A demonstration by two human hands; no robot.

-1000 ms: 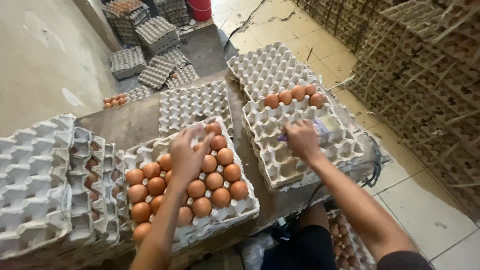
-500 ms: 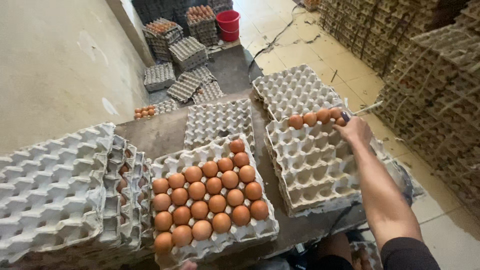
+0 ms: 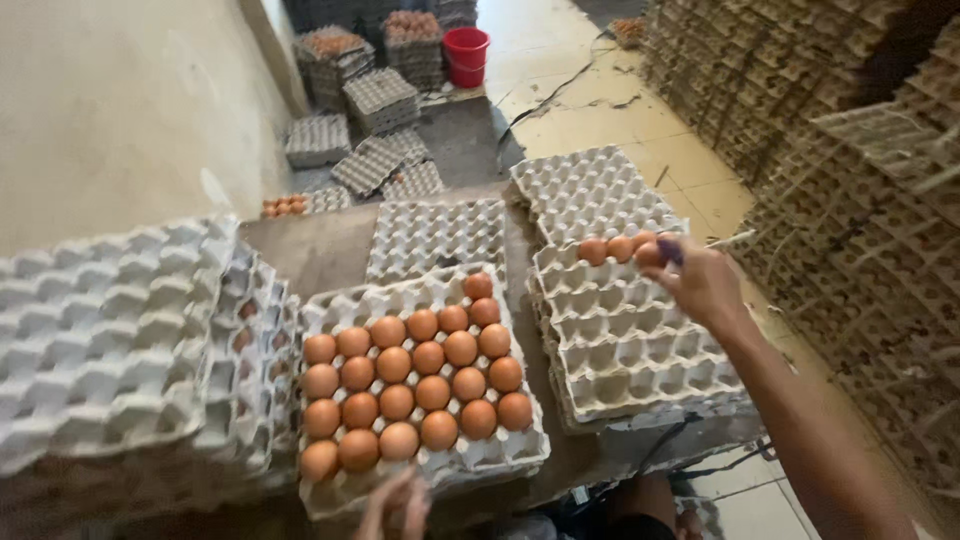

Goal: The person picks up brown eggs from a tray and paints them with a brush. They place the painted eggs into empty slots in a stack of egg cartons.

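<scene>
On the tabletop [image 3: 330,250], seen from the head camera, the right hand [image 3: 700,285] is reaching to the far row of the right tray [image 3: 630,340], its fingers closing around a brown egg [image 3: 652,254] beside two more eggs already sitting in that row. The rest of this tray's cups are lying empty. Brown eggs like these are looking light, smooth and brittle, so a gentle hold around the middle with the fingertips is suiting them best. The left hand [image 3: 398,505] is showing only at the bottom edge, fingers loosely spread and holding nothing, just beside the near rim of the middle tray [image 3: 470,455], which is carrying about twenty-two eggs. Empty pulp trays [image 3: 100,330] are lying stacked at the left.
</scene>
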